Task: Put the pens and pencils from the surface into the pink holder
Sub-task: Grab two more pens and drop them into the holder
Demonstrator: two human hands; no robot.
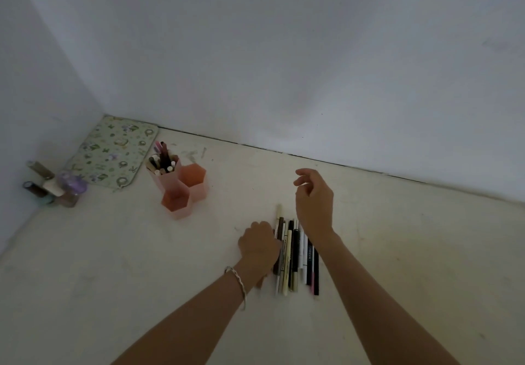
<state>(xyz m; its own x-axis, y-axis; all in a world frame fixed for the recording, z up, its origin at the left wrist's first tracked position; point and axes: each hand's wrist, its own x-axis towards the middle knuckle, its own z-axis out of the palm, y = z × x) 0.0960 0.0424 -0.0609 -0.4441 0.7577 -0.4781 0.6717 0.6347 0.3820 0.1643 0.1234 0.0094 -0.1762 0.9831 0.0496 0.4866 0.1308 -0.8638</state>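
Note:
A row of several pens and pencils point(295, 253), black, white and cream, lies side by side on the pale surface in front of me. My left hand point(260, 241) rests at the row's left edge with fingers curled onto the leftmost pens; whether it grips one is hidden. My right hand point(314, 198) hovers above the row's far end, fingers apart and holding nothing. The pink holder point(181, 187), three hexagonal cups, stands to the upper left. Its rear cup holds several pens point(162, 160); the other two cups look empty.
A floral mat point(113, 154) lies in the back left corner. A cluster of small bottles point(54, 187) stands against the left wall. White walls bound the surface at the back and left.

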